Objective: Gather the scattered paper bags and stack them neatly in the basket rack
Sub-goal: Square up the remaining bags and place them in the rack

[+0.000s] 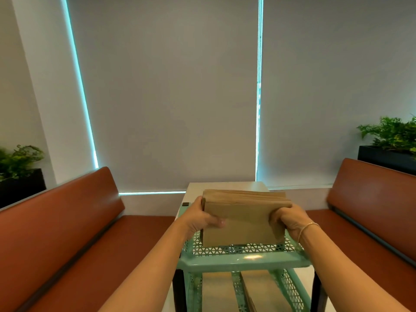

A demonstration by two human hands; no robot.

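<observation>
While held edge-up between both hands, the thick sheaf of flat brown paper bags (243,218) hangs directly over the top tray of the mint-green perforated metal basket rack (243,258), its lower edge at or just inside the tray rim; contact with the tray floor cannot be told. Long axis of sheaf: left–right, matching the tray's width. Left hand (203,219) grips the left end, thumb across the near face, fingers curled behind. Right hand (287,218) grips the right end likewise; thin bracelet on that wrist. Both hands equally near; neither free.

Judgement: coming move is a straight lowering, then tipping the sheaf flat or settling it upright. Tray side walls sit just beside both sets of knuckles, so release may need fingers drawn upward.

More brown paper bags (254,291) lie on a lower tier. Rack stands on a pale tabletop (225,186). Rust-orange padded benches (67,221) flank it, well apart; potted ferns (391,134) beyond. Nothing obstructs the descent.
</observation>
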